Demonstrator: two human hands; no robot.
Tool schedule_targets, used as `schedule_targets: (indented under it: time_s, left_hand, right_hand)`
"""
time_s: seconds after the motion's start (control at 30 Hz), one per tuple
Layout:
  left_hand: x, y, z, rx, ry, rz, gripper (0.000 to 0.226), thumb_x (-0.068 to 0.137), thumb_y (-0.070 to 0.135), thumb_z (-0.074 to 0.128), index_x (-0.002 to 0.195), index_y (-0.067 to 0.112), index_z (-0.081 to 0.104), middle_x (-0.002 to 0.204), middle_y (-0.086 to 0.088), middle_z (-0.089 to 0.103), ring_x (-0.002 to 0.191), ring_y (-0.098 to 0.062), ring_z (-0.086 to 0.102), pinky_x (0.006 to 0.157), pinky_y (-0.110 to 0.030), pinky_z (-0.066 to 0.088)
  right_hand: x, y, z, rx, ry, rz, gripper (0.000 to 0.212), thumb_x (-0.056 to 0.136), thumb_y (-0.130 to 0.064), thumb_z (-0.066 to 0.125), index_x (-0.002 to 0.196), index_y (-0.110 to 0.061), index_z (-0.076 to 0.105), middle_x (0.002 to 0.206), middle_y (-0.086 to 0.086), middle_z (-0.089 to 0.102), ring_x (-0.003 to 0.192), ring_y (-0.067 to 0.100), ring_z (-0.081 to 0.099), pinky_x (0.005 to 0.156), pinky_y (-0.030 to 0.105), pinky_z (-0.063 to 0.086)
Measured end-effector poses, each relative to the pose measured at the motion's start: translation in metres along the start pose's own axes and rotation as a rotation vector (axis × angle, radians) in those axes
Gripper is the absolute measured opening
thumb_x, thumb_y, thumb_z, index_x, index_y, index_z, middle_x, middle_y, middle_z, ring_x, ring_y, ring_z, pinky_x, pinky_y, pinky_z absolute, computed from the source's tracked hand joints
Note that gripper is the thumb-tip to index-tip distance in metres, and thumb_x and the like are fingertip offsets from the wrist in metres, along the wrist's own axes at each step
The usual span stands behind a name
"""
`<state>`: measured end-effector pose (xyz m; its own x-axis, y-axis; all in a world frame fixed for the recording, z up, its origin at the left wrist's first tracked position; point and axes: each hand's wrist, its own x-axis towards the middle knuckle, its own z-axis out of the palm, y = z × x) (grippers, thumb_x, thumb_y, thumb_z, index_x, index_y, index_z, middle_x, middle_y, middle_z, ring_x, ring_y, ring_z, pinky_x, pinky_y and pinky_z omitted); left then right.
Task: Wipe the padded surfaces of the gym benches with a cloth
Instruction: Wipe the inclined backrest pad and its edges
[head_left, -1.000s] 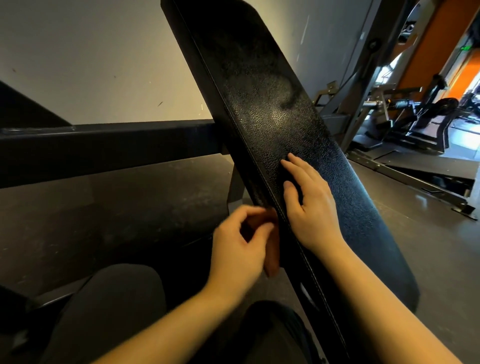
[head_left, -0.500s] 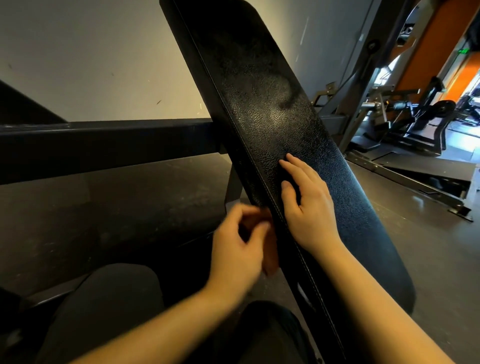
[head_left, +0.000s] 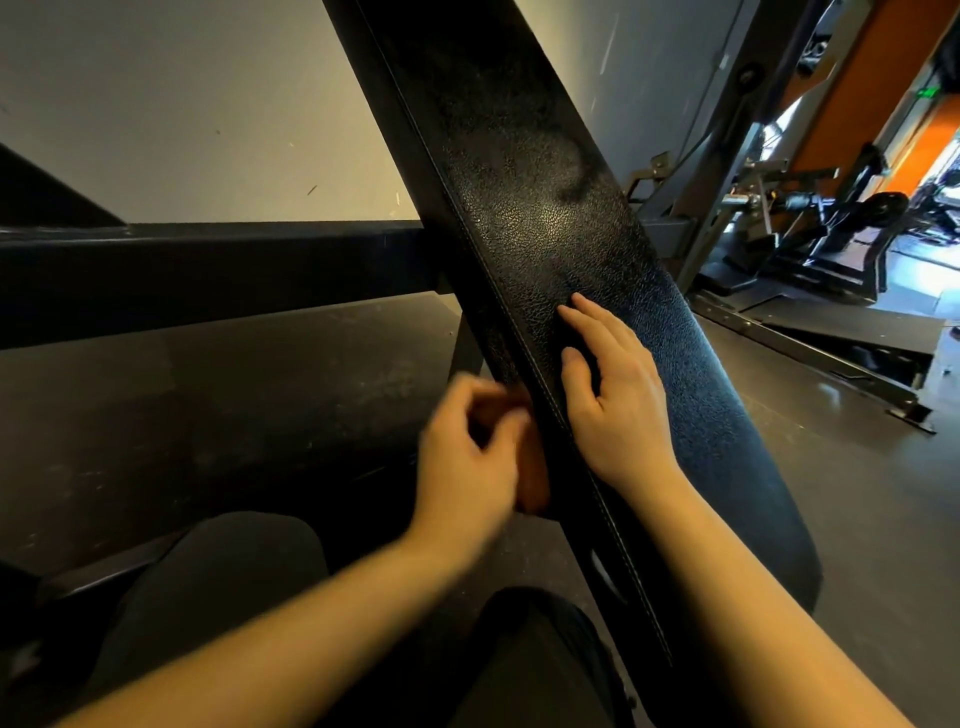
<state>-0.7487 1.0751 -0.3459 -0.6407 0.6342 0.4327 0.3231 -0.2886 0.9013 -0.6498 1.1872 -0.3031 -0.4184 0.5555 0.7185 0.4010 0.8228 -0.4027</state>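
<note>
A long black padded bench back (head_left: 545, 208) slants from the top centre down to the lower right, its textured cover shining in the middle. My right hand (head_left: 618, 400) lies flat on the pad, fingers spread and pointing up the slope. My left hand (head_left: 467, 462) is curled against the pad's left side edge, pinching a small orange-brown cloth (head_left: 535, 483) that hangs just behind the stitched seam. Most of the cloth is hidden by the hand and the pad's edge.
A black steel crossbar (head_left: 208, 275) runs horizontally behind the pad at left, in front of a pale wall. My dark-trousered knees (head_left: 218, 597) sit at the bottom. Other gym machines (head_left: 831, 218) and a floor frame (head_left: 810, 338) stand at right on the dark floor.
My left hand has slid slightly up along the pad's side edge with the cloth and is blurred by motion. My right hand has stayed flat on the pad.
</note>
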Motion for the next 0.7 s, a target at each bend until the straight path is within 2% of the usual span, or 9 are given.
schedule_targets:
  time_s: [0.1, 0.2, 0.3, 0.37, 0.4, 0.47, 0.57, 0.63, 0.7]
  left_hand:
    - [0.073, 0.014, -0.011, -0.012, 0.182, 0.014, 0.016, 0.092, 0.008, 0.072, 0.093, 0.019, 0.060, 0.083, 0.010, 0.063, 0.073, 0.009, 0.056, 0.074, -0.017, 0.046]
    - [0.056, 0.012, -0.002, -0.019, 0.230, 0.066, 0.013, 0.095, 0.009, 0.068, 0.100, 0.018, 0.060, 0.090, 0.012, 0.064, 0.084, 0.008, 0.060, 0.080, -0.015, 0.048]
    - [-0.019, 0.001, 0.009, -0.075, 0.046, -0.017, 0.016, 0.096, 0.010, 0.068, 0.098, 0.024, 0.061, 0.088, 0.011, 0.067, 0.087, -0.001, 0.065, 0.077, -0.013, 0.047]
    - [-0.031, -0.001, 0.006, -0.085, -0.047, -0.026, 0.020, 0.094, 0.010, 0.070, 0.095, 0.028, 0.062, 0.089, 0.013, 0.068, 0.087, -0.002, 0.066, 0.077, -0.011, 0.047]
    - [-0.015, -0.001, 0.004, -0.048, -0.033, 0.010, 0.021, 0.093, 0.008, 0.071, 0.094, 0.028, 0.063, 0.088, 0.012, 0.068, 0.086, 0.001, 0.065, 0.078, -0.010, 0.045]
    - [0.033, 0.005, -0.003, -0.020, 0.095, 0.088, 0.020, 0.092, 0.006, 0.072, 0.096, 0.024, 0.063, 0.086, 0.011, 0.067, 0.082, 0.006, 0.061, 0.080, -0.013, 0.045]
    - [0.100, 0.020, -0.011, -0.064, 0.262, 0.080, 0.013, 0.095, 0.011, 0.068, 0.102, 0.020, 0.061, 0.093, 0.012, 0.063, 0.082, 0.009, 0.058, 0.082, -0.017, 0.048]
    - [0.091, 0.018, -0.003, -0.065, 0.297, 0.105, 0.011, 0.097, 0.015, 0.065, 0.105, 0.020, 0.059, 0.095, 0.010, 0.063, 0.087, 0.004, 0.059, 0.083, -0.021, 0.048]
    - [0.041, 0.005, 0.012, -0.058, 0.241, 0.123, 0.012, 0.097, 0.018, 0.064, 0.106, 0.023, 0.058, 0.098, 0.006, 0.065, 0.095, -0.006, 0.063, 0.088, -0.026, 0.050]
  right_hand:
    - [0.001, 0.001, 0.001, 0.001, 0.003, -0.001, 0.044, 0.097, -0.026, 0.049, 0.139, -0.019, 0.061, 0.150, -0.005, 0.052, 0.141, 0.013, 0.044, 0.118, 0.036, 0.033]
    - [-0.001, 0.002, 0.001, 0.008, 0.011, -0.006, 0.044, 0.096, -0.026, 0.049, 0.138, -0.019, 0.062, 0.150, -0.005, 0.053, 0.141, 0.013, 0.045, 0.117, 0.037, 0.034]
    - [0.000, 0.002, 0.001, 0.012, 0.021, -0.005, 0.044, 0.096, -0.027, 0.049, 0.138, -0.020, 0.062, 0.150, -0.007, 0.052, 0.141, 0.012, 0.044, 0.118, 0.035, 0.033]
    - [0.002, 0.002, 0.001, 0.010, 0.014, -0.002, 0.044, 0.097, -0.026, 0.050, 0.139, -0.020, 0.061, 0.150, -0.007, 0.052, 0.142, 0.011, 0.043, 0.118, 0.034, 0.032]
    - [0.002, 0.002, 0.000, 0.011, 0.012, -0.004, 0.044, 0.097, -0.026, 0.050, 0.139, -0.019, 0.062, 0.150, -0.006, 0.052, 0.141, 0.012, 0.044, 0.118, 0.034, 0.033]
    - [0.002, 0.002, 0.000, 0.015, 0.012, -0.007, 0.043, 0.097, -0.025, 0.050, 0.138, -0.019, 0.062, 0.150, -0.006, 0.053, 0.141, 0.012, 0.044, 0.118, 0.035, 0.033]
    - [0.001, 0.002, 0.001, 0.007, 0.004, 0.000, 0.044, 0.098, -0.026, 0.049, 0.139, -0.020, 0.061, 0.150, -0.006, 0.052, 0.141, 0.013, 0.044, 0.118, 0.038, 0.034]
    - [0.001, 0.002, 0.001, 0.010, 0.010, 0.000, 0.044, 0.097, -0.027, 0.049, 0.139, -0.020, 0.061, 0.150, -0.006, 0.052, 0.141, 0.013, 0.044, 0.118, 0.039, 0.035]
    - [0.001, 0.003, 0.001, 0.016, 0.022, -0.006, 0.043, 0.097, -0.026, 0.049, 0.138, -0.020, 0.062, 0.149, -0.005, 0.053, 0.140, 0.013, 0.045, 0.117, 0.039, 0.035]
